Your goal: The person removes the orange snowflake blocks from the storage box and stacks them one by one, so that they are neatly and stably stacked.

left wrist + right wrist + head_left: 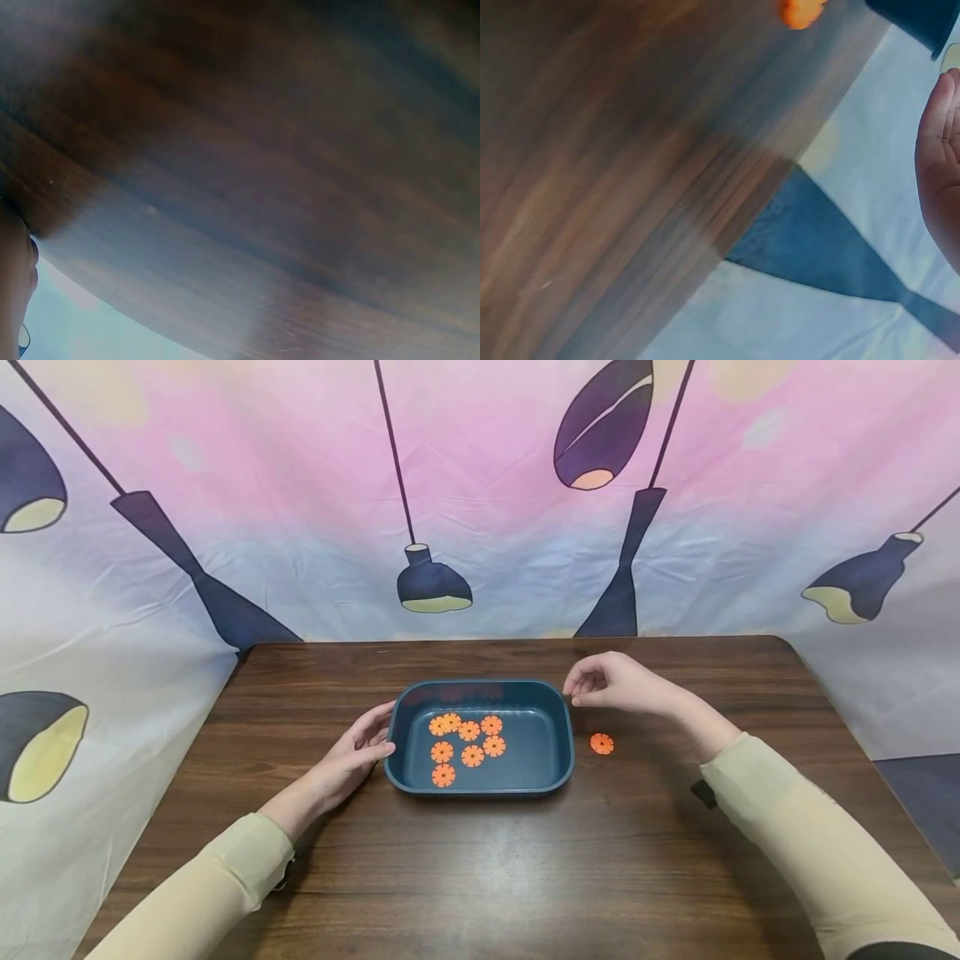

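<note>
A dark blue rectangular tray [480,792] stands on the table in the head view, with several orange notched discs [472,756] lying flat inside, mostly toward its left. My left hand [348,764] holds the tray's left side, thumb at the rim and fingers along the outer wall. Close to the tray's back right corner is my right hand [626,683], fingers loosely bent, nothing visible in them; whether it touches the rim I cannot tell. One orange disc [602,743] lies outside, right of the tray. The right wrist view shows a tray corner [922,19], an orange disc [801,11] and my right hand [941,165].
The brown wooden table [480,877] extends around the tray, its far edge meeting a hanging cloth [315,543] printed with lamps. Mostly blurred wood [225,187] fills the left wrist view, with part of a hand [13,277] at its left edge.
</note>
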`<state>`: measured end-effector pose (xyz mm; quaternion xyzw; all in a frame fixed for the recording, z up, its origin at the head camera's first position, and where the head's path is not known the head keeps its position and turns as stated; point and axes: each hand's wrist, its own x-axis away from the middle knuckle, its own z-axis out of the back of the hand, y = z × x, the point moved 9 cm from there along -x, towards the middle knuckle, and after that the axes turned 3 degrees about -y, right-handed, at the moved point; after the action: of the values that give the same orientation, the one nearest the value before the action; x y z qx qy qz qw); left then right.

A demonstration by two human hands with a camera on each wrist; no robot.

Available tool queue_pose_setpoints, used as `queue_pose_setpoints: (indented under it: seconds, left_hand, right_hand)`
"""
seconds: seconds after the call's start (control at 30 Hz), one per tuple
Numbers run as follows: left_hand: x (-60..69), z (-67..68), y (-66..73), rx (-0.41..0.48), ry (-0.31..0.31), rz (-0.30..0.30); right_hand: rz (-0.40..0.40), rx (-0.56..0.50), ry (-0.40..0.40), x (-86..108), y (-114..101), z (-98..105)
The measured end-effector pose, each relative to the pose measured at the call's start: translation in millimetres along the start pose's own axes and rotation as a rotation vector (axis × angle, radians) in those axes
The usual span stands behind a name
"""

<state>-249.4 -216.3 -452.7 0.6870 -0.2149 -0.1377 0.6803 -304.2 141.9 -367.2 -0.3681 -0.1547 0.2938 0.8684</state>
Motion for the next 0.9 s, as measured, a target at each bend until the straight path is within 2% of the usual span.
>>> queue_pose_setpoints:
  seconds: [0.47, 0.73, 0.9]
  left_hand:
    - [0.5, -1.2, 1.2, 0.008, 0.000, -0.002]
    - [1.1, -0.5, 1.9, 0.007, 0.003, 0.002]
    - [0.6, -0.1, 1.5, 0.002, 0.005, 0.008]
  right_hand:
    - [0.054, -0.045, -0.090, -32.9, -32.3, -34.7]
    - [0.062, -0.068, -0.121, -47.7, -40.5, -55.4]
    - [0.087, -0.043, -0.162, -55.5, -43.4, -70.1]
